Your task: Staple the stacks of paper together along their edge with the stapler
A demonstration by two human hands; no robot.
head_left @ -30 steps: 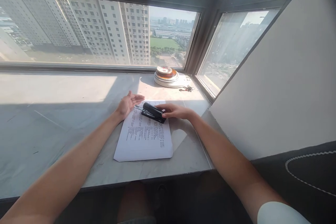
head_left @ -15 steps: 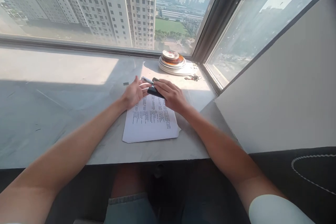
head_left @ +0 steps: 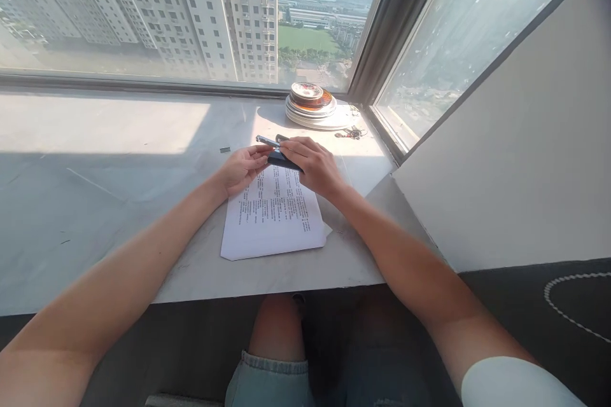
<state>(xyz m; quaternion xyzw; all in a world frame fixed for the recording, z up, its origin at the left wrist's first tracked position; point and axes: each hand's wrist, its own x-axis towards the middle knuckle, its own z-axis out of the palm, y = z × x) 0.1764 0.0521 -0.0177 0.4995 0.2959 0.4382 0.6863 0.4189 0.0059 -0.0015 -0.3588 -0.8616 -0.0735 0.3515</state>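
My right hand is closed around a black stapler, which is held above the top of the printed sheets. The stapler is opened up, with its shiny metal part sticking out to the left, apart from the black base. At its left end my left hand has its thumb and fingers drawn together on the stapler. Whether a small piece sits between those fingertips is hidden. Beneath both hands lie the printed papers. A short grey strip, looking like staples, rests on the sill left of the stapler.
A stack of plates stands in the window corner, with a small tangled dark item, perhaps keys or a chain, beside it. The wide marble-look sill ends in a front edge above my knees. A white wall closes off the right.
My left hand has gone from spread fingers to fingers closed at the stapler's left end. My right hand keeps its hold. The view has shifted slightly.
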